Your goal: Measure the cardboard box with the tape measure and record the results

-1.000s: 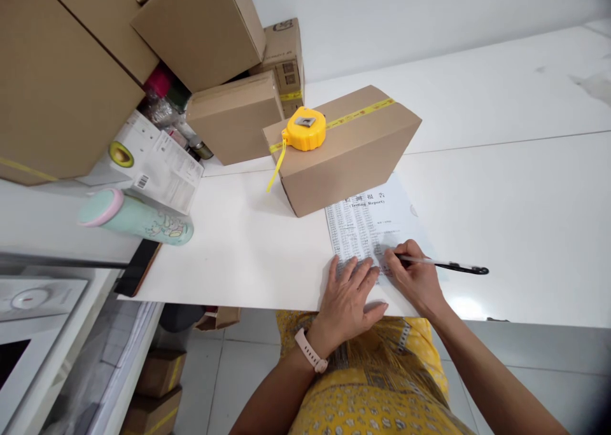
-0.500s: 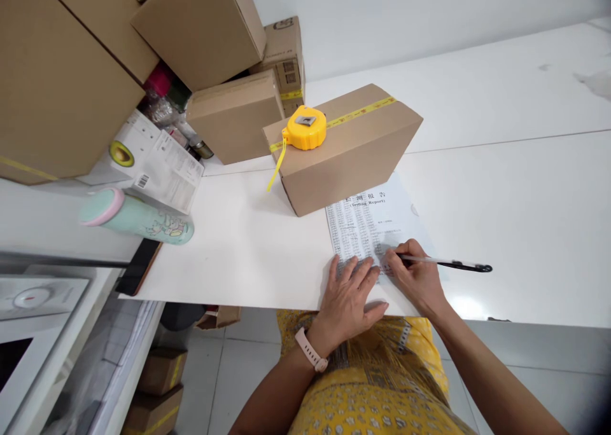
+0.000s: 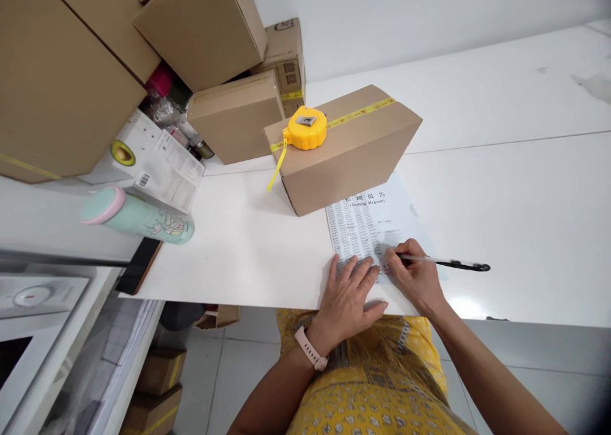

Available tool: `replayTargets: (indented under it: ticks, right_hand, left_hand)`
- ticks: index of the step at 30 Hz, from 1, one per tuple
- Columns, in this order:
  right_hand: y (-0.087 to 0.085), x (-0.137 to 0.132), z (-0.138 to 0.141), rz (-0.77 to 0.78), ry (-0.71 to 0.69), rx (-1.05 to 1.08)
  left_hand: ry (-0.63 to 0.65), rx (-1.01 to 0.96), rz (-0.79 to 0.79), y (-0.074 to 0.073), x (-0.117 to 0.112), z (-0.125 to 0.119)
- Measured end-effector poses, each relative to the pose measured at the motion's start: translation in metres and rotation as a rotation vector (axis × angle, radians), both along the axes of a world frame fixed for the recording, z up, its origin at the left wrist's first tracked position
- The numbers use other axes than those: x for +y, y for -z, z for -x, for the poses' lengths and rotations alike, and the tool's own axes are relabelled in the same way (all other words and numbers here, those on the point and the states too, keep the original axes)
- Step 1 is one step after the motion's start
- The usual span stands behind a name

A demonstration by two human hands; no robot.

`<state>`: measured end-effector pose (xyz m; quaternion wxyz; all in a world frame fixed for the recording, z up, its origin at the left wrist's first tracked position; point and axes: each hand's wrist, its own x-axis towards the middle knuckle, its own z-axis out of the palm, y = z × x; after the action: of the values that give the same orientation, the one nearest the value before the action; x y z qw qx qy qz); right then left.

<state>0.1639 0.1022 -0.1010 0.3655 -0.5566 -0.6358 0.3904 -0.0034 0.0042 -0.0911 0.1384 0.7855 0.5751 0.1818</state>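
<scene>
Shifted only slightly since the earlier frame: pen [image 3: 451, 263], gripped in right hand [image 3: 414, 276] over printed sheet [image 3: 354, 228] at 12 o'clock. Steadied by spread, flat left hand [image 3: 350, 295]. Apparently script-filled on 9 o'clock side; judged unfinished, remainder indeterminable.

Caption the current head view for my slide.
Right hand holds a pen at a printed sheet, left hand on its lower part, box and tape measure beyond.

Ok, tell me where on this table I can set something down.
The widest bare patch of table lies right of the pen and the box under the tape measure. A smaller one sits between bottle and left hand. Crowded: the back left, with cartons, and the printed sheet, where the right hand also rests.
</scene>
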Motion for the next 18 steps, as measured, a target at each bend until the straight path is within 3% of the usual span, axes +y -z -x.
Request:
replayTargets:
  ticks: [18]
  right_hand:
    - [0.0008,-0.0003,-0.0022,-0.004,0.014,-0.021]
  left_hand:
    - [-0.001,0.006,-0.001,-0.0011,-0.0002,-0.0002]
